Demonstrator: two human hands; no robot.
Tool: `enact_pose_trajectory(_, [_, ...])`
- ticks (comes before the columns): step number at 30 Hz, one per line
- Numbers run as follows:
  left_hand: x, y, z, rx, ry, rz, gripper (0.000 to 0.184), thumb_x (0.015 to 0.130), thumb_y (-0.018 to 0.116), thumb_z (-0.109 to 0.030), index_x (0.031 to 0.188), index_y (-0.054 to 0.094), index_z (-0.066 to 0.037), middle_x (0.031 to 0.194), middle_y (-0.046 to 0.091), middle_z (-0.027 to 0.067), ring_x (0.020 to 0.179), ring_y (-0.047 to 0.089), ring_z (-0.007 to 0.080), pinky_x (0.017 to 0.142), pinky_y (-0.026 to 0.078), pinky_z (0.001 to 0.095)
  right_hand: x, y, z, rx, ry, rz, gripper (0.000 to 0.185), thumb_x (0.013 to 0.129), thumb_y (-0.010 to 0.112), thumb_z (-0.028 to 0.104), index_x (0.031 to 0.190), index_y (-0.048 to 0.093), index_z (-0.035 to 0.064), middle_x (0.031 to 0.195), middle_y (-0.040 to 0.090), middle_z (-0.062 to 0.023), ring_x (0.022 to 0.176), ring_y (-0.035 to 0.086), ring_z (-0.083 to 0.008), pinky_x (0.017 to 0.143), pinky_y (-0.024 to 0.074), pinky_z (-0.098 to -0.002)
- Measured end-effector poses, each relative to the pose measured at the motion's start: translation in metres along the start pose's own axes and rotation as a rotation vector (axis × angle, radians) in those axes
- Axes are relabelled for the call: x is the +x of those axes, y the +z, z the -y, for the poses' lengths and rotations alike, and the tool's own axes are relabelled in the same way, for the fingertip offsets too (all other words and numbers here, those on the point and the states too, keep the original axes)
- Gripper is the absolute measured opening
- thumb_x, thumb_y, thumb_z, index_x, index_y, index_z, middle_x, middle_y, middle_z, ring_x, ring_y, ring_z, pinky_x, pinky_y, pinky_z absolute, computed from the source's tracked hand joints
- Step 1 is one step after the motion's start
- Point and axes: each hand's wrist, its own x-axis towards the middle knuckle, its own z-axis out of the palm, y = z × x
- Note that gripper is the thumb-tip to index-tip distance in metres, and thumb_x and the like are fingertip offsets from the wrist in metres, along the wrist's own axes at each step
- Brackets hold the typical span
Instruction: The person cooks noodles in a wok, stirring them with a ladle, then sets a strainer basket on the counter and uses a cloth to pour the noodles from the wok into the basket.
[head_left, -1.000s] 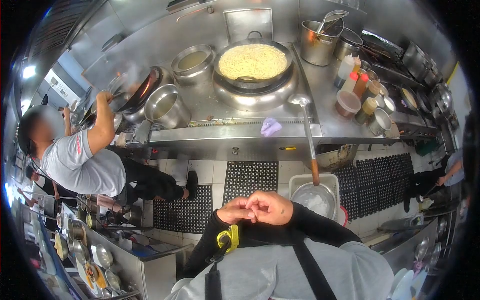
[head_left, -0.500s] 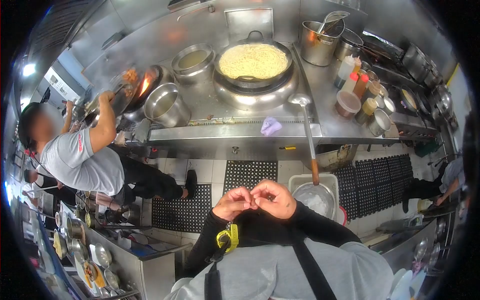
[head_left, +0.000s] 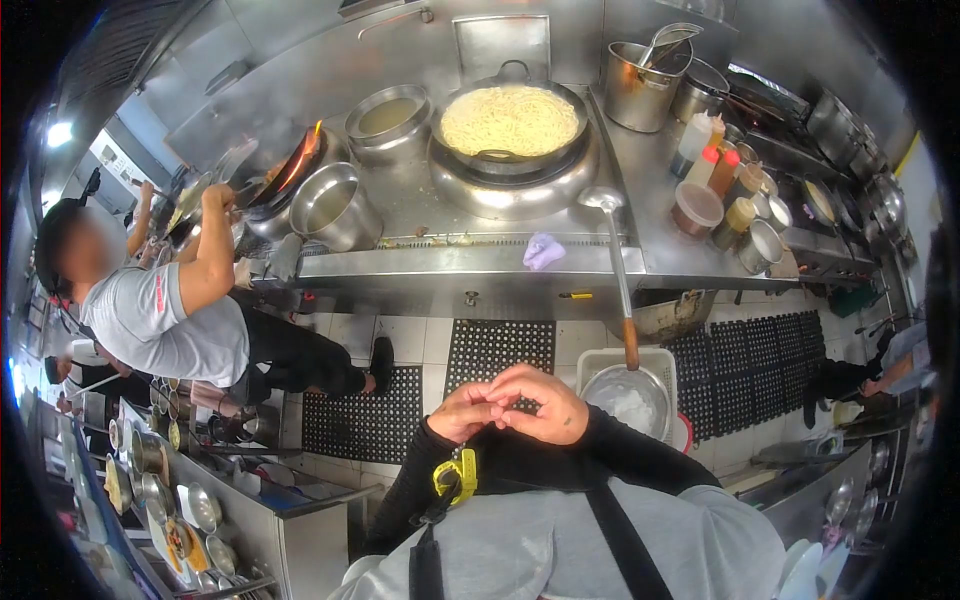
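My left hand (head_left: pixel 462 412) and my right hand (head_left: pixel 542 405) meet fingertip to fingertip in front of my body, below the steel counter (head_left: pixel 450 266). The fingers of both are bent and pinched together; anything between them is too small to make out. Ahead, a wok (head_left: pixel 497 157) full of pale noodles (head_left: pixel 512 120) sits on a round steel burner. A long-handled ladle (head_left: pixel 615 262) rests on the counter edge, its wooden handle hanging over. Left of it lies a crumpled purple cloth (head_left: pixel 543 252).
A co-worker (head_left: pixel 165 310) stands at a flaming wok (head_left: pixel 300 165) on the left. Steel pots (head_left: pixel 335 210) stand between the woks. Sauce bottles (head_left: pixel 692 143) are at the right. A metal bowl (head_left: pixel 627 400) sits below the ladle handle. Another person (head_left: pixel 900 360) is at the far right.
My hands parted slightly at the fingers, then closed together again, my right fingers now arched over the left. The co-worker's wok tilted and flames rose at its edge.
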Motion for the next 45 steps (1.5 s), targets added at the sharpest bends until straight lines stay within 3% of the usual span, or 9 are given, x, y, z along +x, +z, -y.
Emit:
enact_pose_trajectory(7, [-0.001,0.012,-0.006,0.078,-0.028,0.01,0.017,0.087,0.068,-0.019,0.089,0.059,-0.005,0.092,0.061,0.0039,0.081,0.058,0.0114,0.074,0.046,0.0241,0.001,-0.003,0.004,0.026,0.026,0.059,0.027,0.083,0.065,0.001,0.11,0.063,0.0019,0.113,0.055,-0.0099,0.089,0.06,-0.0179,0.078,0.0502,-0.0301])
enact_pose_trajectory(13, [0.001,0.016,-0.01,0.113,-0.02,0.05,0.019,0.087,0.068,-0.022,0.089,0.059,-0.004,0.092,0.061,0.0048,0.08,0.058,0.0124,0.074,0.046,0.0247,0.001,-0.004,0.006,0.028,0.041,0.078,0.026,0.083,0.065,0.001,0.109,0.063,0.0022,0.113,0.054,-0.0104,0.085,0.059,-0.0172,0.076,0.0507,-0.0291])
enact_pose_trajectory(25, [-0.001,0.007,0.0,0.016,-0.046,0.129,0.026,0.088,0.064,-0.021,0.099,0.059,0.002,0.088,0.061,0.0097,0.083,0.063,0.0209,0.081,0.05,0.0337,0.0,-0.005,0.004,0.066,-0.005,0.121,0.026,0.087,0.06,-0.003,0.113,0.061,0.001,0.116,0.051,-0.0133,0.083,0.066,-0.0199,0.073,0.0552,-0.0302])
enact_pose_trajectory(28, [-0.004,0.012,-0.004,0.001,-0.063,0.094,0.03,0.087,0.064,-0.023,0.101,0.06,0.003,0.089,0.061,0.0117,0.084,0.064,0.0237,0.082,0.05,0.0367,0.003,-0.007,0.01,0.095,0.007,0.156,0.024,0.089,0.058,-0.004,0.113,0.061,0.0007,0.117,0.049,-0.0137,0.08,0.067,-0.0204,0.072,0.0562,-0.0299])
enact_pose_trajectory(31, [-0.004,0.013,-0.003,-0.031,-0.069,0.081,0.038,0.085,0.063,-0.031,0.102,0.06,0.003,0.089,0.062,0.0134,0.085,0.064,0.0277,0.08,0.05,0.0366,0.01,-0.011,0.028,0.144,0.168,0.182,0.023,0.089,0.06,0.0,0.111,0.062,0.0015,0.116,0.052,-0.0138,0.086,0.066,-0.0215,0.074,0.055,-0.0308])
enact_pose_trajectory(34, [-0.003,0.019,-0.006,-0.042,-0.072,0.12,0.046,0.083,0.063,-0.038,0.102,0.059,0.003,0.084,0.062,0.0148,0.085,0.063,0.0316,0.077,0.05,0.0368,0.014,-0.011,0.021,-0.032,0.014,0.167,0.022,0.088,0.062,0.003,0.11,0.064,0.0028,0.114,0.056,-0.0136,0.093,0.065,-0.0227,0.078,0.0533,-0.0316])
enact_pose_trajectory(37, [0.002,0.008,0.005,-0.072,-0.005,0.261,0.047,0.082,0.062,-0.041,0.1,0.059,0.003,0.078,0.062,0.0153,0.086,0.063,0.034,0.075,0.049,0.0363,0.019,-0.011,0.026,-0.052,-0.043,0.158,0.022,0.087,0.064,0.006,0.108,0.065,0.0038,0.113,0.059,-0.0128,0.097,0.063,-0.0229,0.08,0.0517,-0.0319])
enact_pose_trajectory(43, [0.003,0.02,0.004,-0.213,0.057,0.263,0.04,0.078,0.065,-0.038,0.092,0.061,-0.001,0.076,0.063,0.0161,0.083,0.063,0.0341,0.077,0.051,0.0414,0.026,-0.012,0.03,-0.089,-0.089,0.19,0.022,0.086,0.064,0.004,0.109,0.065,0.0041,0.113,0.057,-0.0108,0.091,0.062,-0.0206,0.079,0.0516,-0.0315])
enact_pose_trajectory(45, [0.005,0.022,0.002,-0.209,0.061,0.279,0.037,0.077,0.066,-0.037,0.091,0.061,-0.002,0.076,0.063,0.0162,0.08,0.064,0.0336,0.078,0.051,0.0437,0.025,-0.012,0.032,-0.052,0.005,0.22,0.023,0.087,0.063,0.003,0.11,0.065,0.0044,0.113,0.056,-0.0109,0.091,0.061,-0.0199,0.079,0.0515,-0.0315])
